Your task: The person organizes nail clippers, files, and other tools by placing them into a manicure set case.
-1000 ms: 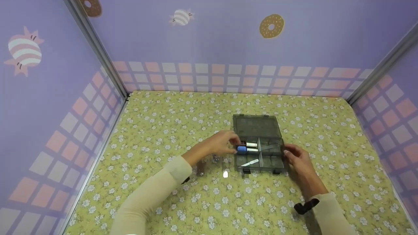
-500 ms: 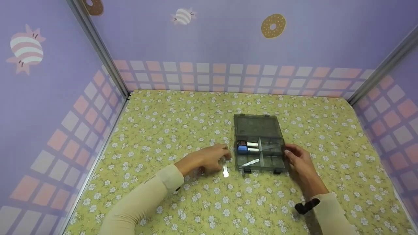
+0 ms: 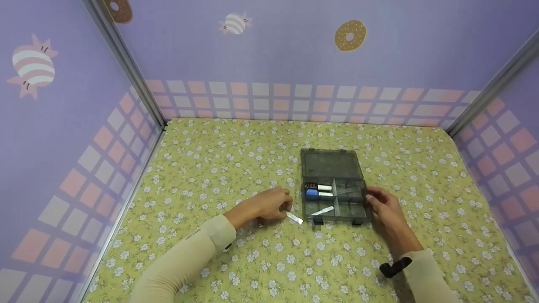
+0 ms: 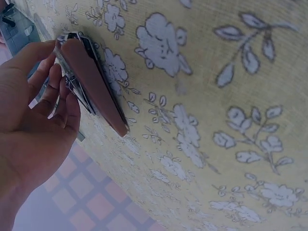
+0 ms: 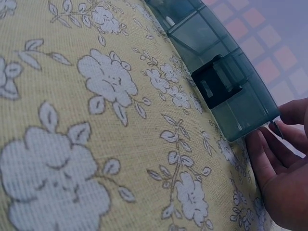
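An open grey see-through compartment box (image 3: 357,209) lies on the flowered cloth, its lid (image 3: 330,164) folded back. Its left cells hold a blue bottle (image 3: 312,193), a dark red bottle (image 3: 310,185) and a white strip (image 3: 323,210). My left hand (image 3: 269,206) rests on the cloth just left of the box and pinches a slim silvery tool (image 3: 295,218). In the left wrist view its fingers (image 4: 50,91) curl round a metal tool with a brown part (image 4: 94,84). My right hand (image 3: 381,204) holds the box's right wall; its fingertips (image 5: 262,149) touch the box corner (image 5: 240,120) beside a black latch (image 5: 216,86).
The yellow flowered cloth (image 3: 236,155) covers the whole floor. Purple walls (image 3: 273,54) with pink tiles close it in at the left, back and right. A black strap (image 3: 393,266) sits on the right wrist.
My left hand left the box's left cells, came down onto the cloth to the left and took hold of the silvery tool, whose tip now points toward the box. The right hand stayed put.
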A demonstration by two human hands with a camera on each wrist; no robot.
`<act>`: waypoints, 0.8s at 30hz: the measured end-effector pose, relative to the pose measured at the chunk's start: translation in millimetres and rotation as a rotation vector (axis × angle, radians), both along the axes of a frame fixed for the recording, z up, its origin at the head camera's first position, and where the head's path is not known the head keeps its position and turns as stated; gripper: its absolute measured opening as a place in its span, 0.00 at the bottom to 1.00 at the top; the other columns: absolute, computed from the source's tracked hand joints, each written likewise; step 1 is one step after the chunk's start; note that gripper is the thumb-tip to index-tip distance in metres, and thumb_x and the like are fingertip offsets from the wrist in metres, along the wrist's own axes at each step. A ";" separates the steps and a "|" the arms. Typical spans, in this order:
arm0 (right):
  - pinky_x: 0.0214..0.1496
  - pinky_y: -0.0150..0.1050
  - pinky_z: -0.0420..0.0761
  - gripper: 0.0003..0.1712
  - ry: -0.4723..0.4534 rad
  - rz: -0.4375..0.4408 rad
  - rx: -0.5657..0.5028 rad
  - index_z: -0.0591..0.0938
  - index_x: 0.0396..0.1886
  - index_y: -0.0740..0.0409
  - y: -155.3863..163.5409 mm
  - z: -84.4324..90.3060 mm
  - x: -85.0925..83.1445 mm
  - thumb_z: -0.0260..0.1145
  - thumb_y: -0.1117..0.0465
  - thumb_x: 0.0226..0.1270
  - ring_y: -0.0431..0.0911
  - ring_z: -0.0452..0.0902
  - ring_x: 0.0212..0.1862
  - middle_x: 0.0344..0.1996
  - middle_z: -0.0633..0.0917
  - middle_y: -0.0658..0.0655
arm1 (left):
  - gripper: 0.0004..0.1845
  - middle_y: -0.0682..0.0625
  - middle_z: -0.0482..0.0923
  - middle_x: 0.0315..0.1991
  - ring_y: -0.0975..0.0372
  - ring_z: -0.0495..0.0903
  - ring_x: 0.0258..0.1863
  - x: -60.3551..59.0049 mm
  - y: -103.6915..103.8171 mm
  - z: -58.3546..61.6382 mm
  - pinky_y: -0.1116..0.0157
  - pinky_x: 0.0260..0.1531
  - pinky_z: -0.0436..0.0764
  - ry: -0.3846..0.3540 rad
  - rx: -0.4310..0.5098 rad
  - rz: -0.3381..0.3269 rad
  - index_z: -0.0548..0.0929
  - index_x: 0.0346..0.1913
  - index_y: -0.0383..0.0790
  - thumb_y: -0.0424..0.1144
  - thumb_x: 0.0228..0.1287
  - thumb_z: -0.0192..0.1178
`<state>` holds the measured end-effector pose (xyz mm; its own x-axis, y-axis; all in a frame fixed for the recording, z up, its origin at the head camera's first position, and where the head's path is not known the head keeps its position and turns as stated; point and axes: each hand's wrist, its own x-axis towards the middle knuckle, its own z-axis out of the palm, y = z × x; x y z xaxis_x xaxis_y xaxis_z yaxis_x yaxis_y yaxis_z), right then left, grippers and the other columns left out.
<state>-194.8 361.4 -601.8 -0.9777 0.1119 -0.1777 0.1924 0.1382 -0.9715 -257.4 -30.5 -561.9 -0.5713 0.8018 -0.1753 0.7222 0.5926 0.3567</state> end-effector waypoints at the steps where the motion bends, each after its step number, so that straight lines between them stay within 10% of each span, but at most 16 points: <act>1: 0.53 0.34 0.83 0.27 -0.001 0.001 0.003 0.71 0.76 0.66 -0.3 -0.4 0.5 0.59 0.57 0.86 0.44 0.80 0.58 0.68 0.75 0.69 | 0.03 0.54 0.76 0.43 0.61 0.74 0.44 0.2 -0.7 -0.6 0.63 0.46 0.80 -0.001 0.007 -0.002 0.87 0.43 0.47 0.39 0.71 0.69; 24: 0.54 0.33 0.82 0.27 -0.007 0.018 0.020 0.69 0.77 0.67 1.1 -3.0 -1.4 0.55 0.61 0.87 0.45 0.78 0.60 0.70 0.73 0.69 | 0.08 0.56 0.84 0.41 0.66 0.82 0.39 -11.1 -1.1 22.7 0.64 0.43 0.84 -0.169 0.213 0.041 0.90 0.48 0.40 0.39 0.79 0.62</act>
<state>-196.2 362.5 -604.7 -0.9784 0.0978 -0.1820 0.1960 0.1607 -0.9673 -268.6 -31.7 -539.1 -0.5811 0.8075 -0.1012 0.6185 0.5191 0.5899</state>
